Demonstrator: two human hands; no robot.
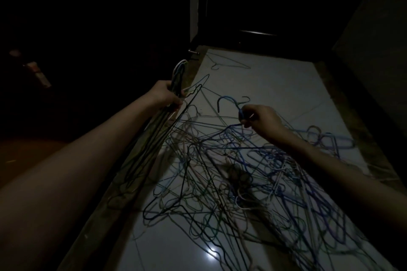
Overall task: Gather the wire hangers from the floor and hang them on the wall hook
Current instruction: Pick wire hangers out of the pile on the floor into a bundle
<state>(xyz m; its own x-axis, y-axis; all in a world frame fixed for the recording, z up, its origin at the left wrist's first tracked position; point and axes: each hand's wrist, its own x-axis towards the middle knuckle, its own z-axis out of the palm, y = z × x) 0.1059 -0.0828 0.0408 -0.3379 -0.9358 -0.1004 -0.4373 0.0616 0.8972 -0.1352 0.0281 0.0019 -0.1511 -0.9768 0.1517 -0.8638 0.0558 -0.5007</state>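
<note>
Floor tangle [231, 171] (dim) beneath blue hanger's [229, 101] grip.

- Your left arm reaches forward from the lower left, bare to the wrist.
- Your left hand [164, 94] is curled in a fist round a bundle of hangers [176, 79].
- Your right arm comes in from the right edge.
- Your right hand [262, 120] pinches a blue hanger [229, 100] at its neck, fingers bent.

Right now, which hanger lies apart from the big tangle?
The green wire hanger at the floor's far end, near the door; it lies alone, clear of the pile.
</note>
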